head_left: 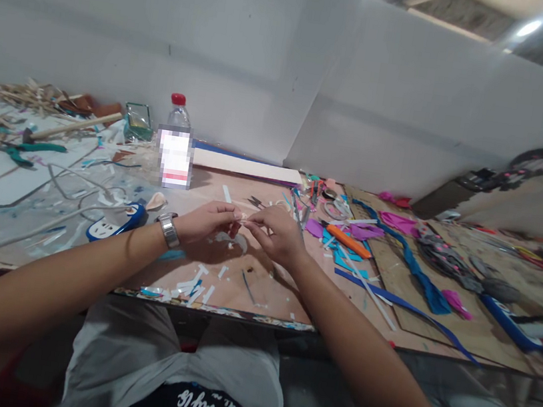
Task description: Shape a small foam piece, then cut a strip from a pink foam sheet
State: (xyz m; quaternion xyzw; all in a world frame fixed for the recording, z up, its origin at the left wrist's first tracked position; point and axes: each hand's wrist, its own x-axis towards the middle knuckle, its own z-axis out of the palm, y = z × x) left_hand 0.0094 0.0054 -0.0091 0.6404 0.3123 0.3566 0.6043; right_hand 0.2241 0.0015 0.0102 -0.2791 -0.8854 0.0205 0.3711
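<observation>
The wooden tabletop (268, 301) extends across the work area, in front of a grey panel (213, 40). Both forearms reach over its near edge and converge: the left forearm (92, 258) runs inward at a shallow angle, the right forearm (352, 329) at a steeper one. A red-capped bottle (179, 116) stands upright beyond the left wrist.

The left hand (205, 221) points rightward, back of hand upward, thumb and index finger extended to a narrow pinch. The right hand (280, 232) is flexed inward from the wrist, knuckles raised, fingers curled toward the left fingertips in a matching pinch. The hands meet just above the tabletop.

The blue-and-white power strip (117, 221) lies beside the left wrist; the orange cutter (350, 240) lies right of the right hand. A metal-banded watch (169, 230) encircles the left wrist. Cut white strips (196, 287) lie nearer the table edge. A small pale piece (243, 218) is held between both sets of fingertips; its exact shape cannot be determined.
</observation>
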